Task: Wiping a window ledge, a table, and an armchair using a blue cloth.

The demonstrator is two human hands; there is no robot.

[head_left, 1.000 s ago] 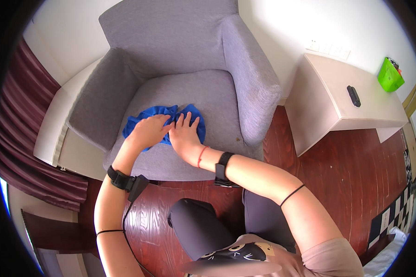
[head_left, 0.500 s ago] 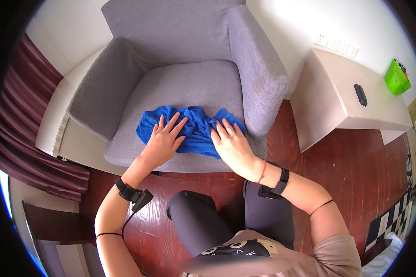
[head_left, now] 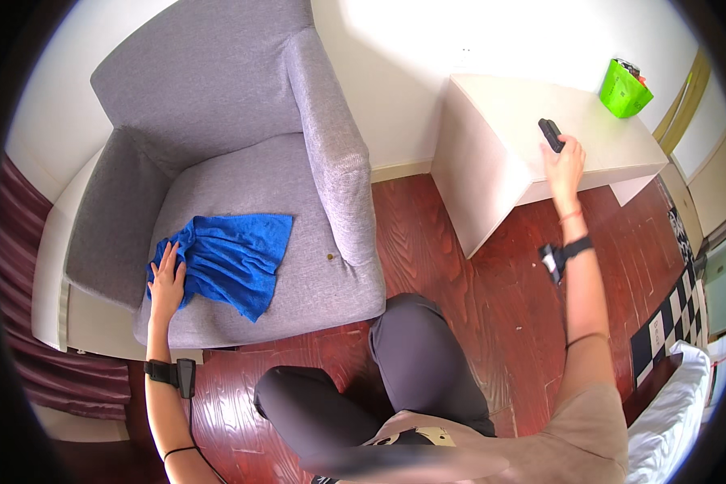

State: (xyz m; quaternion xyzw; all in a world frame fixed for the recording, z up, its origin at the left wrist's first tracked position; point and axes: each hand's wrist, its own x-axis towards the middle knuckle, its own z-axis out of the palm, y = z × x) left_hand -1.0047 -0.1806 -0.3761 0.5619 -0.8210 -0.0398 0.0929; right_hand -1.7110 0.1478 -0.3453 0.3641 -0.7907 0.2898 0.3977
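Note:
On the front left of the grey armchair's seat (head_left: 218,181) lies a blue cloth (head_left: 238,254), bunched at its left end and spread out on the right. My left hand (head_left: 166,282) rests on the bunched end, fingers stretched out over the fabric. A small brownish spot (head_left: 331,256) shows on the seat to the right of the cloth. My right arm reaches out to a pale low table, where my right hand (head_left: 566,167) has its thumb and fingers about the near end of a long black object (head_left: 550,134). The object's exact kind is unclear.
The pale table (head_left: 492,109) stands to the right of the armchair, against the white wall. At its far end is a bright green bag (head_left: 624,90) with things in it. Dark red wood floor (head_left: 460,282) lies between. A purple curtain (head_left: 56,347) hangs at left.
My right hand has left the cloth and moved right to the black object. The cloth now lies more spread out, uncovering the brownish spot. The view has swung right.

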